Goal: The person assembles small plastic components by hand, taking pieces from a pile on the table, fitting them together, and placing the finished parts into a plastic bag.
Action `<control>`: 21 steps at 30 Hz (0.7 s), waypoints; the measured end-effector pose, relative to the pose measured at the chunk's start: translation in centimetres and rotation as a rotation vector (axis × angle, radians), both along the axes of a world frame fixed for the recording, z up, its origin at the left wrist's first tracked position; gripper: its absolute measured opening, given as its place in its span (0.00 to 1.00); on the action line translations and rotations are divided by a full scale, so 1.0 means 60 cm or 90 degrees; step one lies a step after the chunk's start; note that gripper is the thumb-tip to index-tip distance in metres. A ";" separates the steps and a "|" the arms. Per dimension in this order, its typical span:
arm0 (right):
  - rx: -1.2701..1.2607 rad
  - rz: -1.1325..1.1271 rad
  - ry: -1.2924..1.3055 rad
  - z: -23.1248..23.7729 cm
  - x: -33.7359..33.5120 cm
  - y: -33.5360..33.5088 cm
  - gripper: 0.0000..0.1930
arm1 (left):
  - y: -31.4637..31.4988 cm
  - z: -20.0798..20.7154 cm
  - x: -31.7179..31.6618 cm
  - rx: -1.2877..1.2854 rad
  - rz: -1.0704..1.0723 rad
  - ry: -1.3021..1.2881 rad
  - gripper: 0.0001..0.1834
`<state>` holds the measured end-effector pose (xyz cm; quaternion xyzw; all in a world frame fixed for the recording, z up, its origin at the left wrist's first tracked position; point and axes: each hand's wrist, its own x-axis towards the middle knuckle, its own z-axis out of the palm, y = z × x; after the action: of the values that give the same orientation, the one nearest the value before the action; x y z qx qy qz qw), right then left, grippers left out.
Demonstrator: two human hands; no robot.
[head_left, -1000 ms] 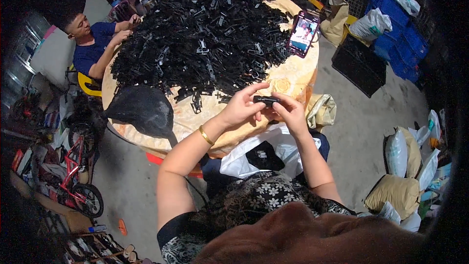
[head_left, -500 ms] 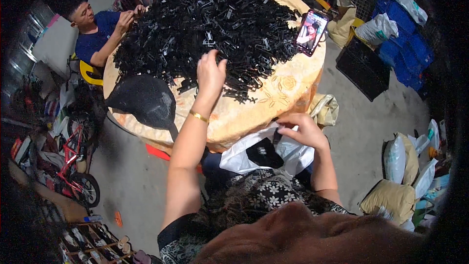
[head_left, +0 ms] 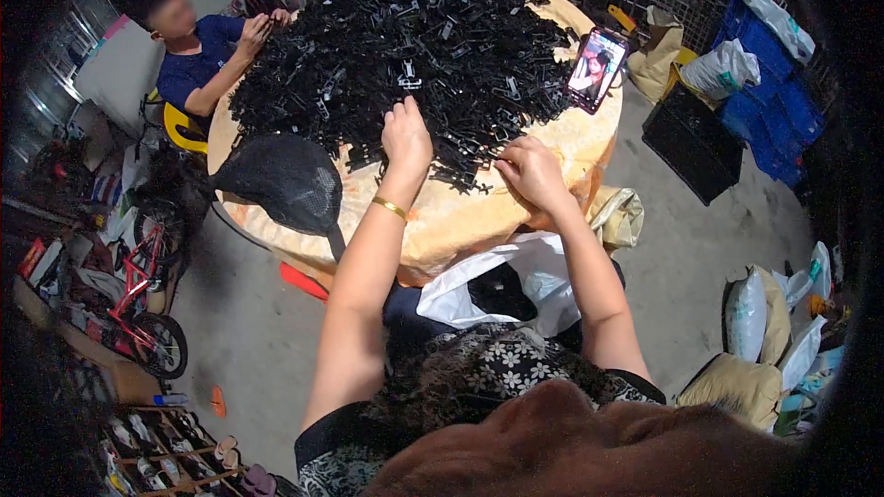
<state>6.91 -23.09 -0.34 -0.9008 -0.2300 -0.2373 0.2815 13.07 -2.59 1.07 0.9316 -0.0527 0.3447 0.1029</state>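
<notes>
A big heap of small black plastic parts (head_left: pixel 387 55) covers most of a round table with an orange-yellow patterned cloth (head_left: pixel 451 230). At the heap's near side, my left hand (head_left: pixel 408 140) is closed, fingertips drawn together among the parts; whatever they pinch is too small to make out. My right hand (head_left: pixel 531 170) pinches at the heap's near right edge, and its fingertips hide what is between them. In front of me, below the table edge, an open white sack (head_left: pixel 552 281) has black parts inside.
A black mesh fan-shaped thing (head_left: pixel 281 182) lies at the table's near left. A phone (head_left: pixel 597 72) stands lit at the right edge. Across the table at left, another person (head_left: pixel 198 60) has both hands at the heap. A black crate (head_left: pixel 692 143) and sacks (head_left: pixel 737 387) stand on the floor at right.
My right hand has gone from above the white sack up to the heap's near right edge, its fingers now pinched. My left hand has closed its fingers at the heap.
</notes>
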 end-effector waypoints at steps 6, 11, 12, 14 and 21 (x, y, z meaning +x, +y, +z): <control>0.227 -0.063 0.011 -0.013 -0.048 -0.002 0.08 | 0.004 -0.007 -0.001 0.006 0.051 0.020 0.04; 0.282 -0.030 -0.017 -0.020 -0.085 -0.009 0.07 | 0.001 0.002 -0.005 -0.016 0.039 0.052 0.11; 0.294 -0.027 0.016 -0.021 -0.091 -0.007 0.07 | 0.006 0.007 -0.010 -0.016 0.031 0.029 0.08; 0.316 -0.035 0.011 -0.024 -0.097 -0.001 0.06 | 0.019 0.002 -0.007 -0.065 -0.012 -0.045 0.07; 0.588 -0.011 0.165 -0.045 -0.103 -0.011 0.05 | -0.015 0.024 -0.039 -0.616 -0.435 0.195 0.10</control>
<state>0.72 -23.78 -3.05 -0.7053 -0.0562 -0.2029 0.6770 10.75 -3.50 2.49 0.7485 -0.1708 0.1391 0.6254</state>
